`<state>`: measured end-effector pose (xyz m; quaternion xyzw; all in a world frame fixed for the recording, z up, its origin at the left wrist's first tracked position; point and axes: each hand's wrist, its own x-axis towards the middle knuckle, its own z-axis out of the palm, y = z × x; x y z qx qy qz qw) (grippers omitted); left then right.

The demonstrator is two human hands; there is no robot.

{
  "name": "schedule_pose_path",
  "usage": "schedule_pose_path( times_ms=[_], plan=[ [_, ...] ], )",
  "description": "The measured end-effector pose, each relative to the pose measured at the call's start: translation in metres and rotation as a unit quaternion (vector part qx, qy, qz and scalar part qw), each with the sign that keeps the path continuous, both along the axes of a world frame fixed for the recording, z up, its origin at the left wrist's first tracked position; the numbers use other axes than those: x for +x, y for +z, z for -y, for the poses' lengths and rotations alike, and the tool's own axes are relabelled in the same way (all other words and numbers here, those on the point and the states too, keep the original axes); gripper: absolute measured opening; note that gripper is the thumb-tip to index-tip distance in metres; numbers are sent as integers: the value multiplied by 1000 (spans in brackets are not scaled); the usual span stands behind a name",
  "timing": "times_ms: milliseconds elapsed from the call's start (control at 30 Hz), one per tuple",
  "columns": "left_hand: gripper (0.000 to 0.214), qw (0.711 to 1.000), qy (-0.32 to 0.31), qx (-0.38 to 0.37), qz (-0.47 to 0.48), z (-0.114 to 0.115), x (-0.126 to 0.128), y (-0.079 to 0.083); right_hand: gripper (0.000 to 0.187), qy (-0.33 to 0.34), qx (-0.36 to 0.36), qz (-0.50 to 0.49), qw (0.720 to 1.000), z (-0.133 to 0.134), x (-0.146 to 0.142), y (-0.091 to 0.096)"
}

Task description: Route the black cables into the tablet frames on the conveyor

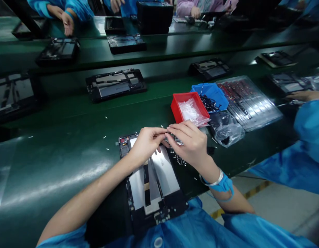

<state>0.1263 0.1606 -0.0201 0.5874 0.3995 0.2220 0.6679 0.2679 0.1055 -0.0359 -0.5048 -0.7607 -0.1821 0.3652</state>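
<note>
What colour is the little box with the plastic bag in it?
That plastic bin is red; it shows best in the head view.

No legible text is found. Fine markings on the tablet frame (pixel 155 215) and on the parts packed in the clear plastic tray (pixel 248 103) are seen, but they are too small and blurred to be read.

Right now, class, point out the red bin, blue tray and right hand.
Red bin (pixel 175 108), head view, left wall.
Blue tray (pixel 213 92), head view, inner floor.
Right hand (pixel 187 143), head view, back of hand.
</note>
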Motion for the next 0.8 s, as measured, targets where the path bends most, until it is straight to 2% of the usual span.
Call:
schedule_pose_path(
  times_ms=[100, 200, 267, 300, 367, 433, 533, 633, 700, 800],
  plan=[
    [22, 999, 2, -22, -24, -2, 1, -1, 13, -24, -11, -1, 1000, -3, 12, -1],
    [19, 997, 11, -71, -15, -6, 2, -5, 16, -150, 20, -10, 988, -8, 34, -1],
    [18, 996, 7, -93, -2, -8, 2, -7, 21, -188, 42, -13, 981, -8, 43, 1],
    [17, 995, 1, -100, 3, -8, 2, -8, 26, -165, 44, -3, 985, -8, 44, 1],
    [16, 994, -19, -105, 9, -8, 1, -8, 29, -69, 40, 34, 996, -6, 37, 2],
    [16, 994, -40, -99, 12, -7, 1, -7, 23, 5, 35, 58, 998, -3, 24, 0],
    [20, 995, -50, -81, 13, -5, 0, -5, 7, 26, 19, 22, 999, -2, 7, -3],
    [19, 995, -48, -82, 12, -3, 0, -4, 8, 28, 5, -23, 999, -3, 9, -6],
    [15, 995, -36, -98, 8, -4, 0, -6, 13, -26, 21, -34, 999, -4, 19, -6],
    [14, 993, -18, -120, 6, -7, 0, -10, 27, -175, 46, -27, 983, -5, 37, -5]
  ],
)
